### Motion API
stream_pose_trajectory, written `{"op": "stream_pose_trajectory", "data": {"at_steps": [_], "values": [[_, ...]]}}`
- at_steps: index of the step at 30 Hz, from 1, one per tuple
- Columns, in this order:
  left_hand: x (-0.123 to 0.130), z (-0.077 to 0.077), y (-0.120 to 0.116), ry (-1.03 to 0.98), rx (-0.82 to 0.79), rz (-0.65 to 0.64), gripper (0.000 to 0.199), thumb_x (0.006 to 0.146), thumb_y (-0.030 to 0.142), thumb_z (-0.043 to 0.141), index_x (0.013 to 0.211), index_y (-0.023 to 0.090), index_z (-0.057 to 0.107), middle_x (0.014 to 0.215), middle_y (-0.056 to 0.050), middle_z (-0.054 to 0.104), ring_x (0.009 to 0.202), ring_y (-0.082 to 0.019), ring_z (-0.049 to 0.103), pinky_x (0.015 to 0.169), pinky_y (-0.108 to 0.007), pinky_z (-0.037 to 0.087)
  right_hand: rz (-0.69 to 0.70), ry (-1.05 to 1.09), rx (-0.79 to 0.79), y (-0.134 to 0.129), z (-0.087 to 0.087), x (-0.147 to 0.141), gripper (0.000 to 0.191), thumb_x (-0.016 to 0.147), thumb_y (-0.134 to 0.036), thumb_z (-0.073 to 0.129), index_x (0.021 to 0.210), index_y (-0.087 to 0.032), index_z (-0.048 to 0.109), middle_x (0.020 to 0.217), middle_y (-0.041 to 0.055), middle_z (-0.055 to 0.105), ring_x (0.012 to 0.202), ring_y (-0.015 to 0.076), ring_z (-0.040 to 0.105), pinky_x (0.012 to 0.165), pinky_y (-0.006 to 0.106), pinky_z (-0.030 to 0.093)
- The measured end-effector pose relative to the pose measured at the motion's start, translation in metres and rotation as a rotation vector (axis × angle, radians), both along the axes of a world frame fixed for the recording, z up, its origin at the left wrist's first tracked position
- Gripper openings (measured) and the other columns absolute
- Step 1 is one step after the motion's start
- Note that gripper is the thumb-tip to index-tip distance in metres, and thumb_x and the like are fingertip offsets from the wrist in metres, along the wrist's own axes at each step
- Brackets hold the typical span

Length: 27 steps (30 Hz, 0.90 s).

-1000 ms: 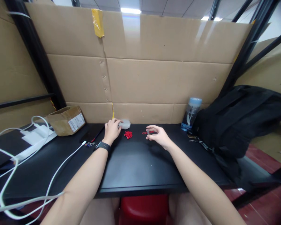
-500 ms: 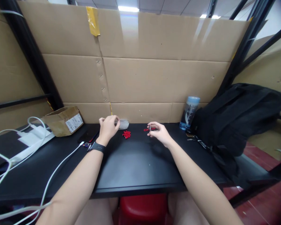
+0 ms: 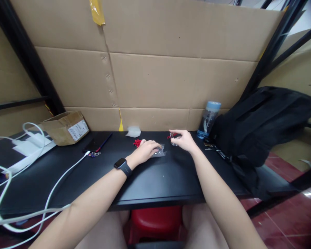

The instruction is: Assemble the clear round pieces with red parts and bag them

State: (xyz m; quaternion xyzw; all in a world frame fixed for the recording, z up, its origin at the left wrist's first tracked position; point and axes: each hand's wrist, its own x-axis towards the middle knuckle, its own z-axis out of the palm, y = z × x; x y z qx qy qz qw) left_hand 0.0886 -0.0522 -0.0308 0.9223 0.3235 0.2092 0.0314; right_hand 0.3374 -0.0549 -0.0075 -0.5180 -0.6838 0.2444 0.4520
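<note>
My left hand [image 3: 145, 151], with a dark watch on its wrist, is over the middle of the black table. Its curled fingers are on a small clear plastic bag [image 3: 159, 152] holding shiny bits too small to make out. Beside that hand lies a bundle of red cords [image 3: 137, 142], partly covered by it. To the right, my right hand [image 3: 184, 140] pinches a small shiny metal piece [image 3: 171, 135] between thumb and index finger. A red cord loop [image 3: 169, 137] shows at these fingertips; whether it is fastened to the metal piece I cannot tell.
A whitish translucent pouch [image 3: 133, 131] lies by the cardboard wall. Leftward are a phone [image 3: 95, 142], white cables [image 3: 67, 173], a power strip [image 3: 28, 157] and an open cardboard box [image 3: 64, 129]. A water bottle [image 3: 208, 120] and black backpack [image 3: 264, 128] stand right.
My left hand has moved right and nearer, away from the whitish pouch, and the clear bag now shows under its fingers. My right hand keeps its pinch, slightly further right. The view has tipped down.
</note>
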Motion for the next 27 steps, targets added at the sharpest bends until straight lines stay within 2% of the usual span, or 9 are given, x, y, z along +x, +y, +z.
{"op": "stream_pose_trajectory", "data": {"at_steps": [3, 5, 9, 11, 14, 17, 20, 23, 27], "values": [[0.0, 0.001, -0.005, 0.048, 0.057, 0.008, 0.029, 0.1, 0.043, 0.048, 0.111, 0.028, 0.07, 0.133, -0.007, 0.061, 0.128, -0.026, 0.049, 0.098, -0.041, 0.031, 0.005, -0.089, 0.017, -0.004, 0.005, 0.0, 0.053, 0.066, -0.018, 0.068, 0.119, -0.016, 0.074, 0.093, 0.005, 0.077, 0.069, 0.0155, 0.069, 0.068, 0.025, 0.054], [0.0, 0.004, -0.01, 0.071, 0.089, 0.015, 0.035, 0.096, 0.054, 0.052, 0.11, 0.029, 0.073, 0.138, -0.008, 0.057, 0.133, -0.031, 0.042, 0.101, -0.045, 0.029, 0.03, -0.172, 0.017, -0.009, 0.01, -0.001, 0.052, 0.067, -0.018, 0.068, 0.119, -0.017, 0.074, 0.089, 0.0038, 0.076, 0.068, 0.0146, 0.067, 0.07, 0.025, 0.052], [0.003, 0.005, -0.019, 0.12, 0.068, 0.02, 0.051, 0.085, 0.066, 0.06, 0.119, 0.029, 0.07, 0.121, -0.01, 0.063, 0.122, -0.033, 0.047, 0.099, -0.047, 0.033, 0.139, -0.39, 0.021, -0.022, 0.021, -0.004, 0.05, 0.066, -0.018, 0.069, 0.116, -0.021, 0.075, 0.085, 0.0008, 0.075, 0.069, 0.0136, 0.063, 0.072, 0.024, 0.049], [0.004, 0.004, -0.021, 0.132, 0.055, 0.028, 0.054, 0.085, 0.065, 0.06, 0.123, 0.027, 0.067, 0.119, -0.011, 0.064, 0.118, -0.034, 0.049, 0.097, -0.047, 0.034, 0.199, -0.473, 0.023, -0.029, 0.025, -0.007, 0.049, 0.064, -0.017, 0.071, 0.113, -0.022, 0.074, 0.087, -0.0001, 0.074, 0.071, 0.0136, 0.063, 0.071, 0.023, 0.047], [0.005, 0.002, -0.021, 0.123, 0.034, 0.033, 0.049, 0.089, 0.058, 0.058, 0.127, 0.026, 0.062, 0.122, -0.012, 0.065, 0.117, -0.033, 0.051, 0.095, -0.046, 0.036, 0.234, -0.582, -0.026, -0.036, 0.029, -0.008, 0.04, 0.062, -0.018, 0.072, 0.102, -0.021, 0.073, 0.081, -0.0014, 0.072, 0.068, 0.014, 0.062, 0.065, 0.022, 0.044], [0.004, -0.001, -0.019, 0.113, 0.006, 0.02, 0.042, 0.093, 0.048, 0.056, 0.129, 0.027, 0.057, 0.126, -0.01, 0.064, 0.116, -0.031, 0.054, 0.094, -0.044, 0.036, 0.258, -0.679, -0.09, -0.039, 0.03, -0.005, 0.028, 0.061, -0.02, 0.074, 0.089, -0.021, 0.072, 0.078, -0.0012, 0.071, 0.066, 0.0149, 0.062, 0.062, 0.022, 0.042], [0.003, -0.003, -0.019, 0.115, 0.006, -0.002, 0.04, 0.096, 0.044, 0.053, 0.132, 0.029, 0.056, 0.131, -0.01, 0.06, 0.115, -0.029, 0.057, 0.096, -0.043, 0.035, 0.309, -0.726, -0.166, -0.04, 0.029, 0.0, 0.025, 0.059, -0.022, 0.076, 0.083, -0.022, 0.071, 0.079, -0.001, 0.072, 0.067, 0.0159, 0.063, 0.061, 0.023, 0.043], [0.003, -0.004, -0.02, 0.138, 0.048, 0.003, 0.037, 0.097, 0.044, 0.051, 0.129, 0.028, 0.06, 0.131, -0.011, 0.059, 0.122, -0.031, 0.052, 0.099, -0.045, 0.034, 0.322, -0.761, -0.24, -0.04, 0.027, 0.002, 0.022, 0.058, -0.022, 0.077, 0.079, -0.023, 0.071, 0.074, -0.0013, 0.071, 0.066, 0.0166, 0.063, 0.061, 0.023, 0.044], [0.006, -0.004, -0.024, 0.156, 0.067, 0.013, 0.038, 0.098, 0.043, 0.05, 0.13, 0.027, 0.061, 0.136, -0.012, 0.055, 0.128, -0.033, 0.044, 0.1, -0.047, 0.036, 0.276, -0.819, -0.263, -0.042, 0.027, 0.002, 0.02, 0.058, -0.025, 0.078, 0.076, -0.022, 0.07, 0.07, -0.0006, 0.069, 0.062, 0.0168, 0.062, 0.059, 0.025, 0.043]]}}
